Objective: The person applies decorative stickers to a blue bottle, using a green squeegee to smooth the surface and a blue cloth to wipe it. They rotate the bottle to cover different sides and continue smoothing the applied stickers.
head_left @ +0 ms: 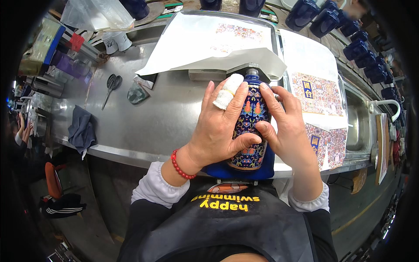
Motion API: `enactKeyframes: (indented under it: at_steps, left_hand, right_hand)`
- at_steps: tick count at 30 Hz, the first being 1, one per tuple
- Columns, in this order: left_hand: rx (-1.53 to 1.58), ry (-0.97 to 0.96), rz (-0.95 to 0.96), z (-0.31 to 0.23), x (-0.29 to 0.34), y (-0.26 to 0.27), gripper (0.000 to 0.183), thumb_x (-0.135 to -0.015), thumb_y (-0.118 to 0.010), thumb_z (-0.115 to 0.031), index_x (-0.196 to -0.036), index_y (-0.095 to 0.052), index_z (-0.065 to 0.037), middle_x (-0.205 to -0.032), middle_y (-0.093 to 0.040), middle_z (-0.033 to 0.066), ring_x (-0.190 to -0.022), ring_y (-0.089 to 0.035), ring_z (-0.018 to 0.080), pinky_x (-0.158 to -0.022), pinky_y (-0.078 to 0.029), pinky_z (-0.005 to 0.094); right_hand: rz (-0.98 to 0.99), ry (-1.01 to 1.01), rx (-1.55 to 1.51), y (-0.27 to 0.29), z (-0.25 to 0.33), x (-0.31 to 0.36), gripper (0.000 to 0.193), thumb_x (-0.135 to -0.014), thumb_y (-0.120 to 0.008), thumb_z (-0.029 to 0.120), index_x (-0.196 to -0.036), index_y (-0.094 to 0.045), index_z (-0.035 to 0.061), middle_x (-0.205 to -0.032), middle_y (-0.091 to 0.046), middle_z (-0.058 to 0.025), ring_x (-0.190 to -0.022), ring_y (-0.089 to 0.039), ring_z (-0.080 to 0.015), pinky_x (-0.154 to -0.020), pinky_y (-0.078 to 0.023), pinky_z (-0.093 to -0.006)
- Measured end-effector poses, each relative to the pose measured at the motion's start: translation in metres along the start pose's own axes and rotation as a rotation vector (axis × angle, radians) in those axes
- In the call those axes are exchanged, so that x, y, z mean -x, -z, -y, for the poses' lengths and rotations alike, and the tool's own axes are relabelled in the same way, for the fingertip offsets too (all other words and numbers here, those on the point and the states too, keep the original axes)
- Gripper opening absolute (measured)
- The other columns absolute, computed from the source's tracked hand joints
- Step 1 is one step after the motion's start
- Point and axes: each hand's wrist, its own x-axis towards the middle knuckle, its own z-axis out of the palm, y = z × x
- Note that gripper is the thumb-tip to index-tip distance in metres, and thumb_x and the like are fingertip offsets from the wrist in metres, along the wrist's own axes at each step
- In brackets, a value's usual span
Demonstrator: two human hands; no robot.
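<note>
A dark blue bottle (253,126) with a colourful floral pattern and a clear neck lies tilted on a blue cloth pad (266,168) at the counter's near edge. My left hand (220,124) holds its left side, fingers stretched along it and the thumb over the front. White gauze wraps one finger of that hand. From the right, my right hand (286,120) grips the bottle, forefinger at the shoulder and thumb on the middle. Beyond it, a white sheet (187,43) with a patterned print covers part of a metal tray (279,39).
Patterned decal sheets (321,96) lie on the right, beside a sink (358,118). Scissors (112,85), a green scraper-like piece (137,92) and a grey cloth (81,126) are on the left of the steel counter. Several blue bottles (325,22) stand at the far right.
</note>
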Motion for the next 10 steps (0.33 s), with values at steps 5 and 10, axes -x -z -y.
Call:
enactKeyframes:
  at_steps: [5, 10]
  left_hand:
    - [0.040, 0.010, -0.001, 0.0002, -0.0016, 0.0015, 0.102, -0.090, -0.055, -0.076, -0.150, -0.043, 0.006, -0.146, -0.049, 0.0289, -0.137, -0.044, 0.0480, -0.118, -0.023, 0.0659]
    - [0.033, 0.003, 0.016, 0.0018, -0.0019, 0.0005, 0.102, -0.090, -0.055, -0.075, -0.154, -0.039, 0.003, -0.147, -0.049, 0.0267, -0.138, -0.043, 0.0476, -0.119, -0.022, 0.0656]
  right_hand:
    - [-0.002, 0.018, -0.011, 0.0012, -0.0027, -0.0018, 0.068, -0.093, -0.073, 0.038, -0.152, -0.051, 0.0150, -0.142, -0.047, -0.0268, -0.124, -0.049, -0.0450, -0.106, -0.044, -0.0506]
    - [0.040, -0.021, -0.003, 0.0069, 0.0007, -0.0039, 0.070, -0.092, -0.075, 0.036, -0.153, -0.050, 0.0147, -0.145, -0.047, -0.0254, -0.129, -0.048, -0.0441, -0.109, -0.042, -0.0505]
